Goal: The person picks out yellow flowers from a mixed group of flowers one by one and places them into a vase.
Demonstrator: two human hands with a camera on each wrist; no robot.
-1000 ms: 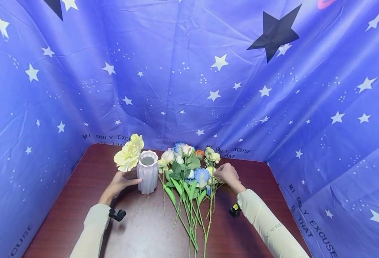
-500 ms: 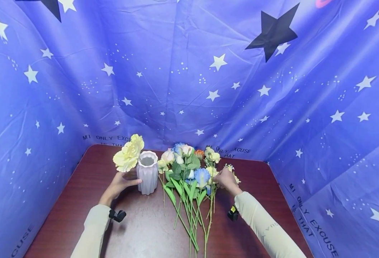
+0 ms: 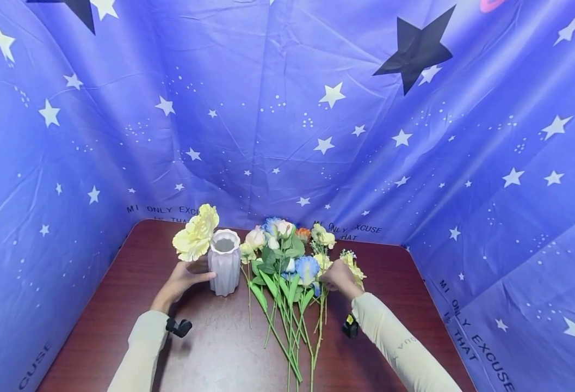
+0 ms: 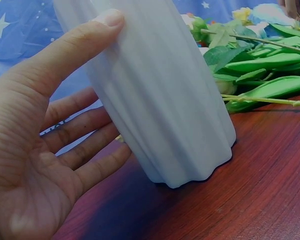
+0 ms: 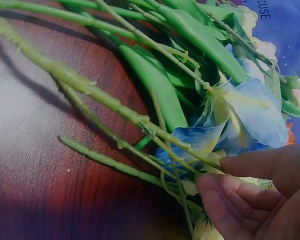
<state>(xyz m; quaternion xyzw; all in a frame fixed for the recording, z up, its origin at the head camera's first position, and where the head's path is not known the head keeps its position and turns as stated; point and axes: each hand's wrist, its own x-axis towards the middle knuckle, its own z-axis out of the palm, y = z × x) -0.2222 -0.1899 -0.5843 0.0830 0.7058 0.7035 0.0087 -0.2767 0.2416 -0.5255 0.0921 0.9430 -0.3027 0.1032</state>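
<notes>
A pale, fluted vase (image 3: 225, 267) stands upright on the table, its mouth showing no stems. My left hand (image 3: 184, 280) holds it from the left side, thumb on the near wall and fingers around toward the back, as the left wrist view shows. To the right, several artificial flowers lie in a bunch with green stems (image 5: 105, 95) toward me. My right hand (image 3: 338, 276) is at the bunch's right side, thumb and fingertips pinching a thin flower stem (image 5: 207, 161) beside a blue flower (image 5: 255, 112). A yellow flower cluster (image 3: 353, 267) lies just past that hand.
A large yellow bloom (image 3: 196, 234) rises behind my left hand, beside the vase; its stem is hidden. The dark red wooden table (image 3: 209, 348) is bordered by a blue star-patterned cloth (image 3: 267, 136) at the back and sides. An orange flower (image 3: 303, 235) lies at the back.
My right hand has shifted slightly left and toward me, uncovering the yellow cluster on its right. My left hand and the vase have stayed put.
</notes>
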